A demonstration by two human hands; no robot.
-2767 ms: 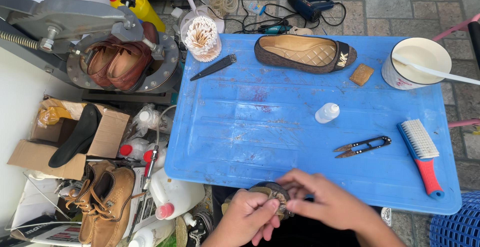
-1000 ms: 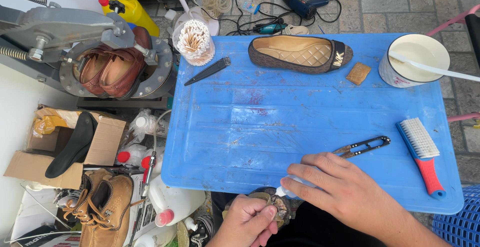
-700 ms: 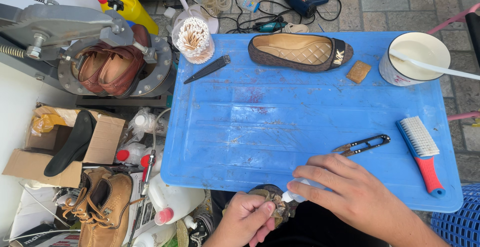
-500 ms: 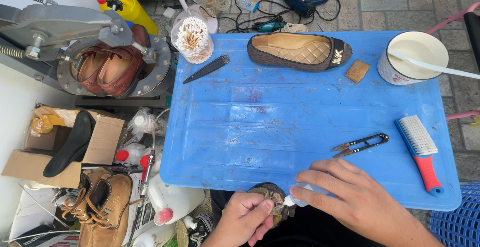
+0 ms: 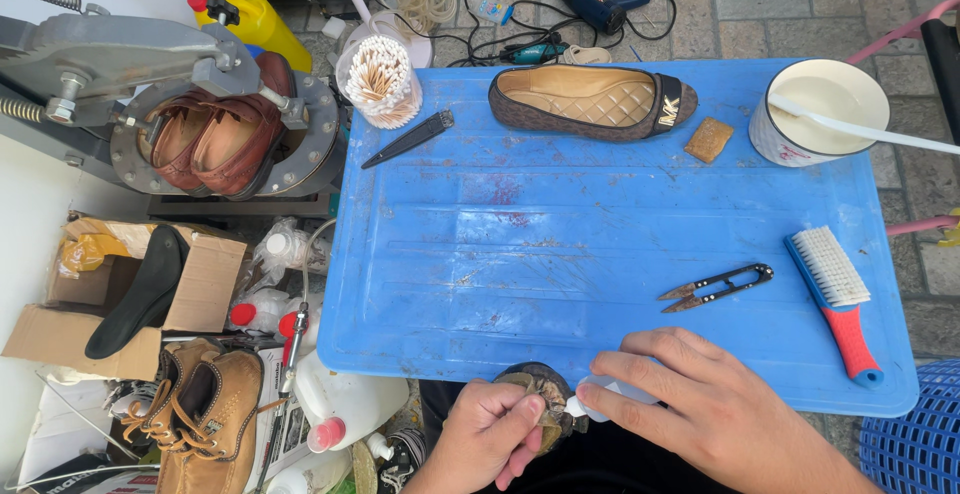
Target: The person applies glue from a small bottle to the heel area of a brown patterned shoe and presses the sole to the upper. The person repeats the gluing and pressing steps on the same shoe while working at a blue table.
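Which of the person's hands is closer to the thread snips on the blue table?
Right. The right hand sits just below the thread snips, holding a small white bottle; the left hand is farther left, holding a shoe.

Left hand: grips a small dark worn shoe part at the near edge of the blue plastic table.
Right hand: holds a small white bottle, nozzle touching that part.
Table, far side: brown flat shoe, white cup.
Table, right: thread snips, brush.
Left of table: cotton swabs, tan boots.
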